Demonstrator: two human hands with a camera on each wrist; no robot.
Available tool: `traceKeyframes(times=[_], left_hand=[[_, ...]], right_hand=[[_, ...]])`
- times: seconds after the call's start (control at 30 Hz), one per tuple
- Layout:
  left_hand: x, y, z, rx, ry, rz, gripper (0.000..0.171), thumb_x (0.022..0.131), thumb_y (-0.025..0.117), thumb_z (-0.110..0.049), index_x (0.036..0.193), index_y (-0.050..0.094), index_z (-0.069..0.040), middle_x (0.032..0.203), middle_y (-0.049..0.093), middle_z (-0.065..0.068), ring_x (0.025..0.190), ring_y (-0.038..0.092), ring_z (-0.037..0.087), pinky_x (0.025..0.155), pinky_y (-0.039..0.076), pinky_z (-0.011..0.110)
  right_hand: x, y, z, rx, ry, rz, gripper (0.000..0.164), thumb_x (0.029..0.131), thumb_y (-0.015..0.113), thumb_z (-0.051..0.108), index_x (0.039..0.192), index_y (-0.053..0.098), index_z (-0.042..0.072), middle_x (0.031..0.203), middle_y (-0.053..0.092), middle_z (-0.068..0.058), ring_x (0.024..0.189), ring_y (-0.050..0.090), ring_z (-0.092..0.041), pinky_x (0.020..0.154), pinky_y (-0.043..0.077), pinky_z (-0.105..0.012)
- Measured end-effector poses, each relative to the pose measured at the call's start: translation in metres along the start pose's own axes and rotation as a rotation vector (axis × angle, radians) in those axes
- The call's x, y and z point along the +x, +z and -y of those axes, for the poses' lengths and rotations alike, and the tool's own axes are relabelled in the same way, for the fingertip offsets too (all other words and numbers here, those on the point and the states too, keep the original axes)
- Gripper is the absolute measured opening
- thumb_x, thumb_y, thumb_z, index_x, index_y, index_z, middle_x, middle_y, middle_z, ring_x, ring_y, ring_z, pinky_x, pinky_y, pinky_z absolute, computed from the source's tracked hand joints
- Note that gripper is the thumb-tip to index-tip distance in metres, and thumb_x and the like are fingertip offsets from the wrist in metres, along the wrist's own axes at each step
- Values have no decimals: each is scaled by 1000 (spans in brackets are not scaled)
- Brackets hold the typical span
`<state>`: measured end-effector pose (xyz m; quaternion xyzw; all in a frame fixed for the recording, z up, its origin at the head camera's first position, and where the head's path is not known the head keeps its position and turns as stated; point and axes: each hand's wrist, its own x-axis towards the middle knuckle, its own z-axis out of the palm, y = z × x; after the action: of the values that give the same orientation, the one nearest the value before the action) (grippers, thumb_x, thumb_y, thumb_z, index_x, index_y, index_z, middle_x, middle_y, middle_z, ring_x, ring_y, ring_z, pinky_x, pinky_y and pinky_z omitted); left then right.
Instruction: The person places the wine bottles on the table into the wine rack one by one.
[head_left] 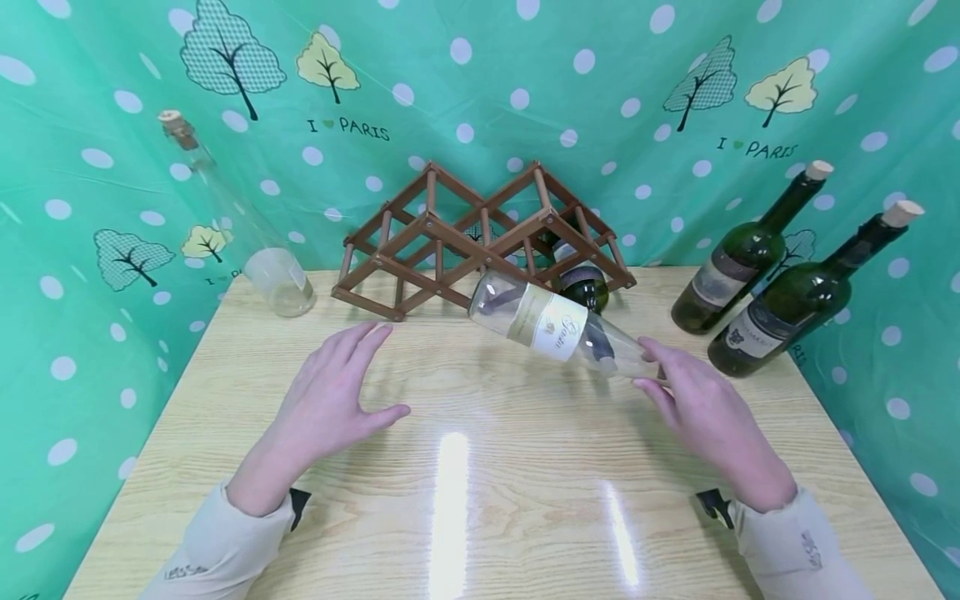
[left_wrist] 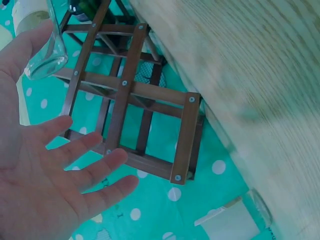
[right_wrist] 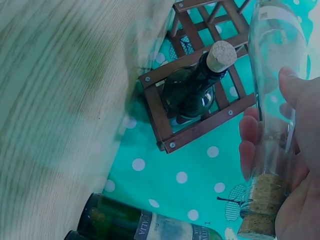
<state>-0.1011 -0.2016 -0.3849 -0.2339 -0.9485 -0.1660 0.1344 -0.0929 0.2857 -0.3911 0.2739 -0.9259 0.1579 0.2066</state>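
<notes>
While the right hand (head_left: 705, 408) grips a clear bottle (head_left: 551, 323), the left hand (head_left: 326, 396) is outspread.

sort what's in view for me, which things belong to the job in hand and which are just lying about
Likely part of the job:
- clear bottle, held by the right hand
- wooden rack
- green bottle in it
- probably the standing bottles at both sides

Just surroundings:
- table
- patterned cloth
</notes>
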Motion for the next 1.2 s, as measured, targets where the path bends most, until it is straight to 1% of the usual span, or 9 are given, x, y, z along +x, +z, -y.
traceKeyframes(times=[0.03, 0.1, 0.17, 0.37, 0.57, 0.77, 0.93, 1.1, 1.2], left_hand=[[0, 0, 0, 2, -6, 3, 111, 74, 93, -54, 163, 39, -12, 156, 47, 19, 142, 44, 44, 105, 43, 71], [-1, 0, 1, 8, -11, 6, 112, 74, 93, -55, 162, 39, -11, 156, 47, 19, 142, 43, 45, 105, 43, 71], [-2, 0, 1, 16, -10, 5, 113, 74, 93, -55, 162, 39, -11, 156, 46, 20, 142, 43, 46, 105, 42, 71], [-3, 2, 4, 47, -4, -2, 115, 72, 93, -56, 162, 39, -9, 156, 45, 23, 142, 41, 51, 109, 39, 72], [-5, 4, 6, 80, -26, 24, 119, 71, 93, -60, 163, 36, -11, 158, 42, 24, 143, 38, 55, 113, 34, 73], [-7, 5, 6, 97, -60, 65, 124, 70, 93, -63, 166, 32, -14, 162, 37, 22, 147, 32, 55, 112, 31, 77], [-8, 6, 7, 96, -78, 82, 126, 69, 94, -63, 167, 31, -15, 165, 34, 22, 149, 29, 55, 112, 28, 79], [-8, 5, 7, 100, -87, 100, 127, 68, 93, -64, 167, 30, -15, 166, 32, 21, 150, 27, 55, 112, 27, 80], [-8, 5, 6, 104, -91, 110, 128, 68, 93, -64, 168, 30, -15, 167, 31, 21, 151, 26, 55, 113, 26, 80]], right_hand=[[0, 0, 0, -1, 15, 2, 66, 100, 77, 27, 154, 50, 0, 120, 72, -19, 99, 72, -35, 86, 60, -55], [0, -1, 0, -1, 43, 9, 74, 90, 86, 10, 154, 50, 1, 120, 72, -19, 98, 73, -34, 84, 61, -54], [0, -1, 0, -2, 70, 14, 73, 90, 86, 9, 153, 50, 1, 120, 72, -18, 96, 72, -33, 81, 61, -53], [-2, 0, -2, 11, 123, 11, 65, 96, 81, 9, 152, 51, -1, 121, 72, -19, 93, 71, -31, 75, 61, -52], [-2, 1, -4, 13, 154, 1, 64, 97, 79, 10, 153, 50, 0, 120, 72, -19, 91, 69, -30, 71, 60, -50], [-2, 1, -4, 23, 195, 2, 62, 99, 77, 10, 153, 49, 0, 117, 72, -18, 86, 68, -29, 68, 59, -49], [-2, 2, -5, 31, 232, 4, 62, 100, 76, 11, 154, 49, 0, 112, 72, -18, 81, 66, -27, 65, 57, -46], [-2, 2, -6, 51, 274, 30, 60, 102, 74, 14, 155, 48, 1, 106, 71, -20, 80, 65, -27, 64, 57, -47], [-1, 2, -7, 70, 303, 45, 59, 104, 72, 16, 155, 47, 1, 106, 70, -21, 80, 66, -27, 64, 57, -46]])
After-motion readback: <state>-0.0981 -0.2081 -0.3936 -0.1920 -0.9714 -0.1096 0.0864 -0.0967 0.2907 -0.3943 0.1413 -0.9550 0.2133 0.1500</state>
